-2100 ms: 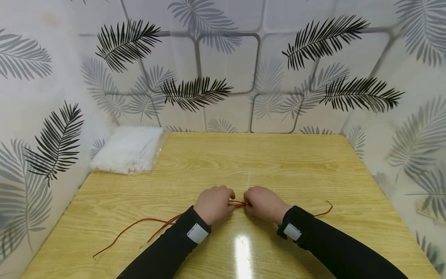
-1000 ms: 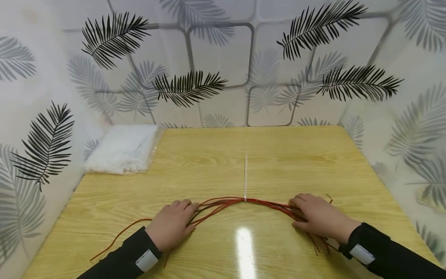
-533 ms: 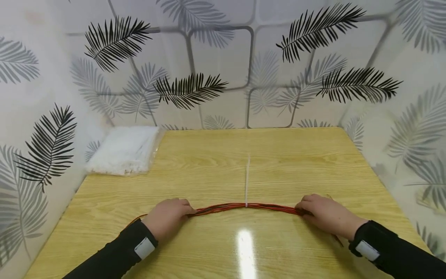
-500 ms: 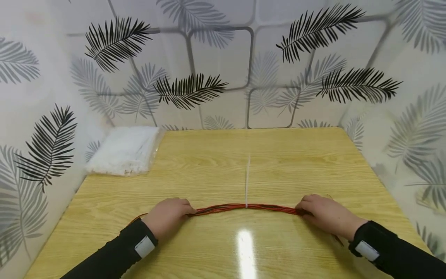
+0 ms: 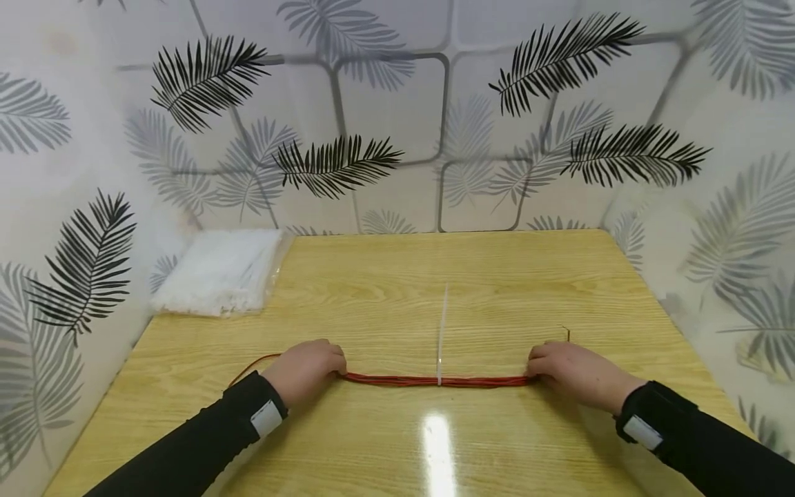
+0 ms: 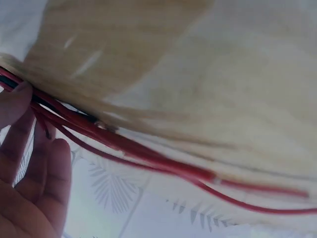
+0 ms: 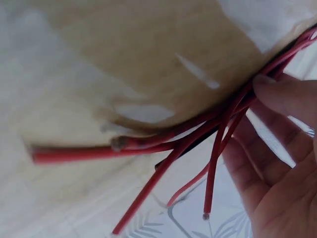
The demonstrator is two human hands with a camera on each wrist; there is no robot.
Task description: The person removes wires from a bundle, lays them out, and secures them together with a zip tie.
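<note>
A bundle of red and black wires [image 5: 391, 380] runs nearly straight between my hands in the head view. Around its middle sits a white cable tie [image 5: 439, 373], its long tail pointing to the back of the table. My left hand [image 5: 307, 373] pinches the bundle's left part between thumb and fingers. At the other side my right hand [image 5: 577, 373] pinches the right part likewise. The left wrist view shows loose red wire ends [image 6: 267, 188] past the left hand. In the right wrist view several cut red wires [image 7: 148, 193] fan out beyond the right hand.
A clear plastic bag of white items [image 5: 217, 271] lies at the table's back left corner. The wood-grain table [image 5: 373, 297] meets leaf-patterned walls at the back and sides. A bright light reflection shows on its front middle.
Both hands have moved from beside the tie out to the two sides of the bundle. The wires, spread and arched before, now lie gathered and straighter, and the middle has come nearer.
</note>
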